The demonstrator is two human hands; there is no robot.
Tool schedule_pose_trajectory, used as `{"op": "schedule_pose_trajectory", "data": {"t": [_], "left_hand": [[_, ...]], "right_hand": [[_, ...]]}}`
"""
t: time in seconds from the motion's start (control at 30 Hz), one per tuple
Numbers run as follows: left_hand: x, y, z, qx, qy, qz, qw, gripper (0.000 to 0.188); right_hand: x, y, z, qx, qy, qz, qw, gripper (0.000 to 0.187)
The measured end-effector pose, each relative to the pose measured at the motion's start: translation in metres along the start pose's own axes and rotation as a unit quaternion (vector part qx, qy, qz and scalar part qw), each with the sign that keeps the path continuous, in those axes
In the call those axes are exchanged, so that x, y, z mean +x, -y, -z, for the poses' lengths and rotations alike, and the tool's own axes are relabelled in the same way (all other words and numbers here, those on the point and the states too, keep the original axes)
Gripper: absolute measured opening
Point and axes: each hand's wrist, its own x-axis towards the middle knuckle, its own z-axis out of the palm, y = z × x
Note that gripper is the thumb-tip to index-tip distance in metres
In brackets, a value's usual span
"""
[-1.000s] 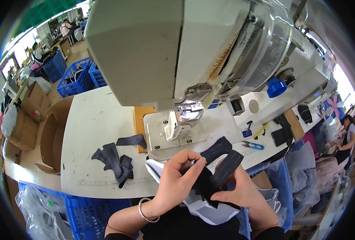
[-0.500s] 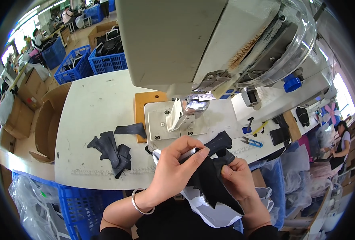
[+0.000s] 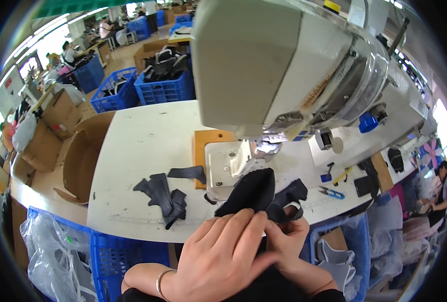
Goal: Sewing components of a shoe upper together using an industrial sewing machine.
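Observation:
In front of the sewing machine (image 3: 243, 65), a black fabric piece (image 3: 251, 189) stands up folded from my two hands near the table's front edge. My left hand (image 3: 223, 246) has its back uppermost, and its fingers close over the fabric's lower edge; the thumb points right. Beside it my right hand (image 3: 289, 239) pinches the same fabric, its fingertips partly hidden. A curled dark strip (image 3: 283, 212) with a pale edge lies against the right fingers. Just beyond, a dark cut piece (image 3: 291, 191) rests on the table. Several more dark cut pieces (image 3: 165, 199) are heaped to the left.
Blue-handled thread snips (image 3: 332, 193) and a dark phone (image 3: 362, 185) lie on the right of the white table (image 3: 128, 146). Blue crates (image 3: 165, 89) stand beyond it, cardboard boxes (image 3: 90, 156) at left. A blue bin (image 3: 364, 251) holds grey-white pieces at lower right. People work farther off.
The black fabric, which hung below my hands, is now turned up beyond them. My left hand has rolled over, back uppermost. The whole view has shifted, so the table appears lower and farther right.

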Motion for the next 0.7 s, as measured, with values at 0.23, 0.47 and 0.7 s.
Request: {"op": "schedule_pose_trajectory", "data": {"t": [0.23,0.47,0.7], "left_hand": [[-0.017,0.044,0.002,-0.107,0.058,0.074,0.99,0.045],[-0.013,0.043,-0.019,-0.131,-0.037,0.086,0.987,0.031],[-0.015,0.056,-0.018,-0.078,-0.06,0.085,0.991,0.021]], "right_hand": [[-0.008,-0.026,-0.001,0.018,0.022,-0.007,1.0,0.015],[-0.002,-0.03,-0.002,0.145,0.032,-0.101,0.984,0.016],[0.02,-0.012,0.053,-0.056,0.207,-0.167,0.962,0.016]]}}
